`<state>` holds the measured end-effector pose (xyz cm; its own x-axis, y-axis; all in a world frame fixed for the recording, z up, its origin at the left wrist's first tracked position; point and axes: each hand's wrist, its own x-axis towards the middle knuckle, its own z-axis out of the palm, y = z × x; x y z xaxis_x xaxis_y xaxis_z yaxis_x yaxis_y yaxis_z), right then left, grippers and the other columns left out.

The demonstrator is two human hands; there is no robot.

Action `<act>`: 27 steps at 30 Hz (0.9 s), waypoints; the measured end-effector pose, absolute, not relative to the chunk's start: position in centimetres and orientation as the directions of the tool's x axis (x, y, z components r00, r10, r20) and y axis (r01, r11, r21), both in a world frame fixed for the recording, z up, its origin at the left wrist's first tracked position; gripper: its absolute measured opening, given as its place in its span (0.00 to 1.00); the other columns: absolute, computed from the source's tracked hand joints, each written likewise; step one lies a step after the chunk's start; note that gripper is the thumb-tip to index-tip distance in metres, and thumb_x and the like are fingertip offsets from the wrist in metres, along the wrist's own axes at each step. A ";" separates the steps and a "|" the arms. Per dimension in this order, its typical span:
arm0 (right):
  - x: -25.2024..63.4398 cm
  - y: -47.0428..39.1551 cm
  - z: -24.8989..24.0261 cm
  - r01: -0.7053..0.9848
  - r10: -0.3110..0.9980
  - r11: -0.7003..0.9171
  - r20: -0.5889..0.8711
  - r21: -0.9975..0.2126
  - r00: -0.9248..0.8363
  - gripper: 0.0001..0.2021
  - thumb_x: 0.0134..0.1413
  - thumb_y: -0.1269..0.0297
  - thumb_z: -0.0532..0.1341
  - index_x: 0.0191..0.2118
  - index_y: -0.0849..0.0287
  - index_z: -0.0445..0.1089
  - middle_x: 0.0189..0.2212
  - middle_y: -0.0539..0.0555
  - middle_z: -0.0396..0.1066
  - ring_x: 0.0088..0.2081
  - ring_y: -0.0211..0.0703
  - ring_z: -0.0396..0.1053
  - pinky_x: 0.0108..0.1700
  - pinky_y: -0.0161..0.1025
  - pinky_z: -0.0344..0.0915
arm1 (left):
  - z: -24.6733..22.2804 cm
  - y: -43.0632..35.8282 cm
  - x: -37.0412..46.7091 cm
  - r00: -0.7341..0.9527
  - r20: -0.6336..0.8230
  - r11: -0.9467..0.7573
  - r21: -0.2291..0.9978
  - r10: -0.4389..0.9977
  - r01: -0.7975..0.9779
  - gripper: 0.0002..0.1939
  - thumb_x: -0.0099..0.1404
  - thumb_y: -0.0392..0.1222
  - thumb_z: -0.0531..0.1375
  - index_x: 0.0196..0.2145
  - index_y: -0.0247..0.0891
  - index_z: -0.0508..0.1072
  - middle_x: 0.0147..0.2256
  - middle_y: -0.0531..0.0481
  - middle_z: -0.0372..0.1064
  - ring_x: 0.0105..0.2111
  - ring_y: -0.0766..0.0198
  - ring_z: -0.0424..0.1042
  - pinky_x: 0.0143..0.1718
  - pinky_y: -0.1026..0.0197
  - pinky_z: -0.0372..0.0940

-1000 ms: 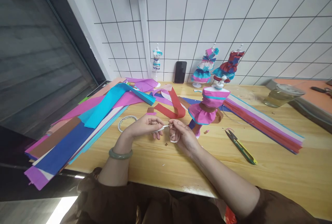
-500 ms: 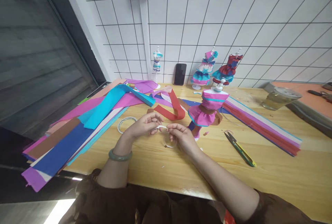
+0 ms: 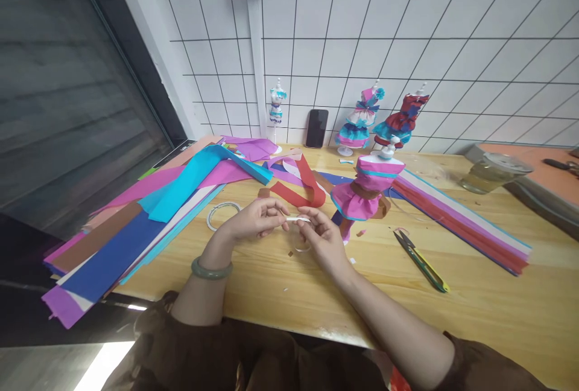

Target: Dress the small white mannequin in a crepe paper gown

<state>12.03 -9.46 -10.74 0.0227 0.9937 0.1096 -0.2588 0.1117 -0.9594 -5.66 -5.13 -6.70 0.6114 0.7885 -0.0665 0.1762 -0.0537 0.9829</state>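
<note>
A thin white strip (image 3: 297,219) is stretched between my two hands above the wooden table. My left hand (image 3: 260,218) pinches its left end, and my right hand (image 3: 320,233) pinches the right end. Part of the strip curls down below my right fingers. Just beyond my right hand stands a small mannequin in a pink ruffled dress (image 3: 377,174) with turquoise edging and a brown waist. To the left of my left hand lies a white tape ring (image 3: 211,219).
Colored paper strips (image 3: 108,258) cover the left side, and a red strip (image 3: 312,183) curls behind my hands. Yellow-green snips (image 3: 423,263) and a striped stack (image 3: 470,222) lie right. Dressed mannequins (image 3: 357,122), a phone (image 3: 316,128) and a cup (image 3: 493,175) stand farther back.
The strip between my fingers is now straighter and flatter. My right hand has shifted slightly right and turned, its fingers a little higher. The whole view has moved slightly.
</note>
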 end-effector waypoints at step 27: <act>12.2 -9.5 -10.2 -0.475 0.995 -0.091 -0.059 -0.875 -0.083 0.18 0.38 0.61 0.70 0.39 0.59 0.71 0.20 0.45 0.67 0.19 0.30 0.60 0.22 0.31 0.57 | -7.4 -5.3 -5.3 0.674 0.052 -0.137 0.988 0.737 0.074 0.13 0.57 0.39 0.64 0.40 0.36 0.69 0.36 0.49 0.68 0.38 0.67 0.68 0.42 0.63 0.64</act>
